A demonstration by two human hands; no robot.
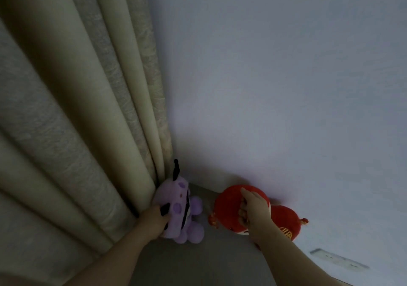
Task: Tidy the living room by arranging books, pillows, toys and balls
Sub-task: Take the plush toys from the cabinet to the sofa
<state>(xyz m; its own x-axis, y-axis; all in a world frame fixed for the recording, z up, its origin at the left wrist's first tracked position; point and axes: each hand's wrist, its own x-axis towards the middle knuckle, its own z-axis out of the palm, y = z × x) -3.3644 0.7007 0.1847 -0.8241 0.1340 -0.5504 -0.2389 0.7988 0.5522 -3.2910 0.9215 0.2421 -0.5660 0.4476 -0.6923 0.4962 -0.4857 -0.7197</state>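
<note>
Curtain (pixel 77 131) and wall (pixel 275 87) corner: purple toy (pixel 182 210) is gripped by left hand (pixel 154 221), red toy (pixel 229 208) by right hand (pixel 255 213); placement seems unfinished.

Room corner here: curtain (pixel 66 131) on the left, wall (pixel 286 87) on the right, floor (pixel 209 263) near. Left toy (pixel 176 197) is pressed up against the curtain's foot, right toy (pixel 226 208) against the wall, with a gap between them. Socket (pixel 339 261) is low on the wall, further right.
</note>
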